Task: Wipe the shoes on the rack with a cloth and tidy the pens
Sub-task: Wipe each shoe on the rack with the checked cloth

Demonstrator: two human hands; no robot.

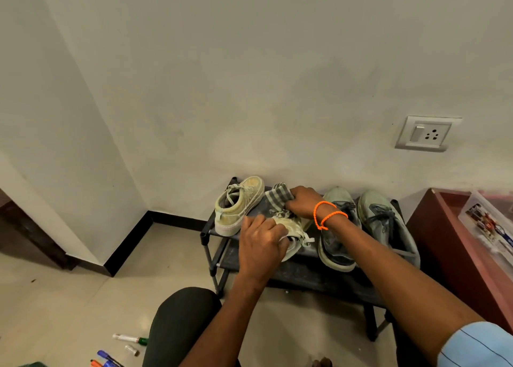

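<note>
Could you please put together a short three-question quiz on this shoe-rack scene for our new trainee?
1. True or false: the right hand grips the striped cloth.
2. Which shoe does the left hand hold: A, a grey shoe; B, the pale shoe in the middle of the rack; C, the pale shoe at the left end?
3. Where do the pens lie?

Key: 1 true. 2 B. 3 On the floor, at lower left.
</note>
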